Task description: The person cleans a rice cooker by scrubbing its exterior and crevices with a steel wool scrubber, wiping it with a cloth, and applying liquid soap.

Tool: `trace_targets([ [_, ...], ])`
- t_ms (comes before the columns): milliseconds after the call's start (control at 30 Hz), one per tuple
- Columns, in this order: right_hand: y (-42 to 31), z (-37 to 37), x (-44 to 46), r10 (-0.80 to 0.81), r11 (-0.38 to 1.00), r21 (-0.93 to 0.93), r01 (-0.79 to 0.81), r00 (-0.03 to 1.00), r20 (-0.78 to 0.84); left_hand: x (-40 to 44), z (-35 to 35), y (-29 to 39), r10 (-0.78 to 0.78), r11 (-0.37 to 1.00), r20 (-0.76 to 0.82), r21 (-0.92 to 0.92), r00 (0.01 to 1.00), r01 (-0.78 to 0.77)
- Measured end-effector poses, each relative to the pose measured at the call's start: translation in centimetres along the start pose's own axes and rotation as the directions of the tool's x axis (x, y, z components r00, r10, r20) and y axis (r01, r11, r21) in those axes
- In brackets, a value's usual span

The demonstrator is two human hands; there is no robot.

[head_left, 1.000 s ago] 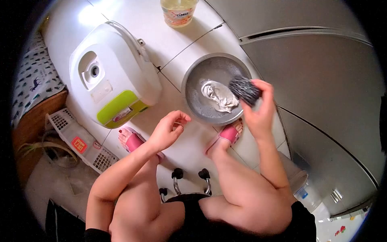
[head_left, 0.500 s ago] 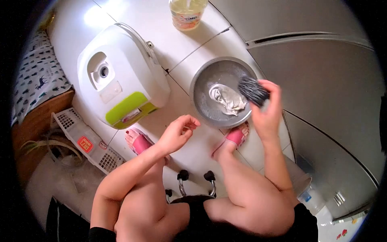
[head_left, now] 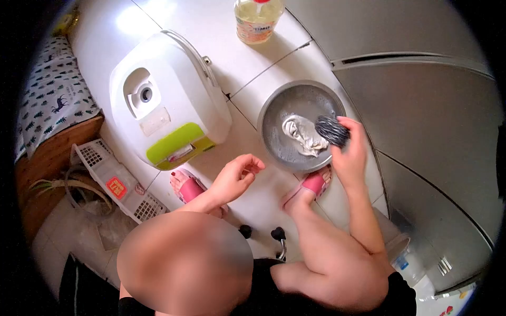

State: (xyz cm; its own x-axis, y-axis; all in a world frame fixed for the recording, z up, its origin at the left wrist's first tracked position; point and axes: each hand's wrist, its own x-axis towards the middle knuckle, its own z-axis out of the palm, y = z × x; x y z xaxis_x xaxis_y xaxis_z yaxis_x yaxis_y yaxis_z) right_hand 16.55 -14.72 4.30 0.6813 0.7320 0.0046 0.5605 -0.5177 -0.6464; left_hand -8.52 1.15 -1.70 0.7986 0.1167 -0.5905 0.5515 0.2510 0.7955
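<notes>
My right hand (head_left: 351,152) is closed on a scrubbing brush (head_left: 332,131) with dark, streaky bristles, held above the right side of a grey metal basin (head_left: 270,105). Shallow, sudsy water lies in the basin. In it rests a bunched, wet white cloth (head_left: 303,136), close to the brush; whether the two touch I cannot tell. My left hand (head_left: 238,178) hovers left of the basin, over the floor. Its fingers are loosely curled with the thumb apart, and nothing shows in them.
A white and green rice-cooker-like appliance (head_left: 174,100) stands left of the basin. Behind is a bottle of yellowish liquid (head_left: 257,26). Grey cabinet panels (head_left: 421,105) border the right. A white plastic basket (head_left: 118,179) lies at the left. My feet in pink sandals flank the near floor.
The view has shifted slightly, so the scene sits further right and lower. Relative to the basin, the brush in my right hand has moved a little left and nearer to me.
</notes>
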Motion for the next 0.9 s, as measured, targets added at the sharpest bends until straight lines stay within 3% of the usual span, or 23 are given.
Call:
trace_targets([
  [133, -3.9, -3.0, 1.4, -0.167, 0.946, 0.233, 0.224, 0.956, -0.239, 0.1, 0.3, 1.7, 0.047, 0.996, -0.02, -0.076, 0.999, -0.048],
  [233, -1.5, -0.2, 1.1, -0.13, 0.991, 0.035, 0.132, 0.989, -0.072, -1.2, 1.0, 5.4, 0.144, 0.986, 0.012, -0.089, 0.99, -0.142],
  [267, 0.3, 0.7, 0.5, 0.055, 0.981, -0.196, -0.017, 0.98, 0.19, -2.4, 1.5, 7.6, 0.172, 0.979, 0.013, -0.109, 0.985, -0.17],
  [300, 2.5, 1.7, -0.2, 0.08, 0.966, -0.258, -0.007, 0.958, 0.274, -4.0, 1.9, 10.3, 0.203, 0.972, 0.016, -0.125, 0.979, -0.199],
  [367, 3.1, 2.4, -1.2, 0.138, 0.973, -0.212, -0.095, 0.97, 0.198, -6.9, 2.1, 15.4, 0.333, 0.941, 0.113, -0.101, 0.936, -0.322],
  [433, 2.4, 2.0, -1.2, 0.145, 0.974, -0.199, -0.108, 0.972, 0.184, -9.1, 2.7, 18.1, 0.323, 0.943, 0.222, -0.16, 0.92, -0.292],
  [500, 2.0, 2.1, -0.5, 0.131, 0.978, -0.183, -0.099, 0.976, 0.175, -10.0, 3.6, 20.0, 0.418, 0.908, 0.234, -0.1, 0.878, -0.406],
  [533, 1.9, 2.0, -0.2, 0.123, 0.979, -0.181, -0.09, 0.975, 0.183, -10.1, 3.1, 21.3, 0.352, 0.928, 0.333, -0.006, 0.875, -0.371],
  [633, 0.6, 1.5, 0.5, 0.081, 0.995, -0.073, -0.069, 0.978, 0.191, -9.5, 4.3, 20.7, 0.483, 0.826, 0.25, 0.189, 0.839, -0.531],
  [667, -0.1, 1.3, 0.8, 0.043, 0.999, 0.001, -0.044, 0.987, 0.158, -8.6, 5.9, 18.2, 0.433, 0.82, 0.252, 0.288, 0.865, -0.494],
  [733, -1.0, 0.9, 1.4, -0.038, 0.992, 0.124, 0.026, 0.994, 0.1, -6.0, 4.4, 17.3, 0.406, 0.866, 0.221, 0.219, 0.887, -0.45],
  [833, 2.4, 3.0, 1.5, 0.022, 0.976, -0.215, 0.032, 0.97, 0.243, -2.2, 1.7, 16.4, 0.377, 0.891, 0.078, 0.244, 0.923, -0.384],
  [867, 3.4, 3.4, 2.1, 0.199, 0.928, -0.37, -0.051, 0.906, 0.373, -1.2, 0.6, 16.4, 0.401, 0.886, 0.026, 0.244, 0.916, -0.395],
  [900, 3.6, 3.5, 3.1, 0.193, 0.947, -0.304, -0.102, 0.939, 0.286, 0.1, -0.8, 16.4, 0.43, 0.876, -0.025, 0.252, 0.902, -0.411],
])
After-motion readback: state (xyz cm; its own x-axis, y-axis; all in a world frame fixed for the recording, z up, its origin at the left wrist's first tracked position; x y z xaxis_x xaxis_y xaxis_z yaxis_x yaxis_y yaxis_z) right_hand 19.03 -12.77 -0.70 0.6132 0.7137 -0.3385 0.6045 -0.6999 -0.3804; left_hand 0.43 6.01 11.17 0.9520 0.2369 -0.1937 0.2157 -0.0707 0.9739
